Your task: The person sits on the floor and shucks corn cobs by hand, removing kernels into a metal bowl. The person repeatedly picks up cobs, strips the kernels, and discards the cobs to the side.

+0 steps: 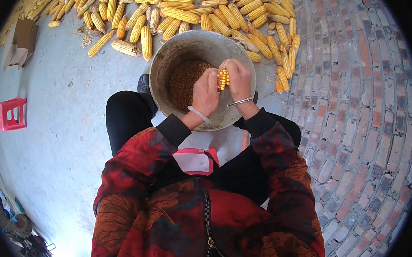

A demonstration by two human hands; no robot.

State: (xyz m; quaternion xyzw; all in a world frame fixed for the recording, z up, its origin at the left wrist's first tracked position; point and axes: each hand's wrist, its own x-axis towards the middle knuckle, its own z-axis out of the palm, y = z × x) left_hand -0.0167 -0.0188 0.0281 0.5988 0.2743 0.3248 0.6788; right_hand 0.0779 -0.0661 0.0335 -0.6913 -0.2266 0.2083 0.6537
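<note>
My left hand [206, 92] and my right hand [239, 79] both grip one ear of corn [223, 79] over the mouth of a round metal bucket [207, 38]. Yellow kernels show on the ear between my hands; its ends are hidden by the fingers. A bracelet circles each wrist. Inside the bucket, a layer of small reddish-brown material [184, 82] covers the bottom; its exact kind is hard to tell. The bucket stands between my knees, its right inner wall partly behind my hands.
A large heap of corn ears [180, 15] spreads over the concrete floor [63, 118] beyond the bucket. To the right rises a brick wall [355, 139]. A cardboard box [20, 42] and a pink plastic stool [12, 114] are at the left. Machinery [23, 226] stands at lower left.
</note>
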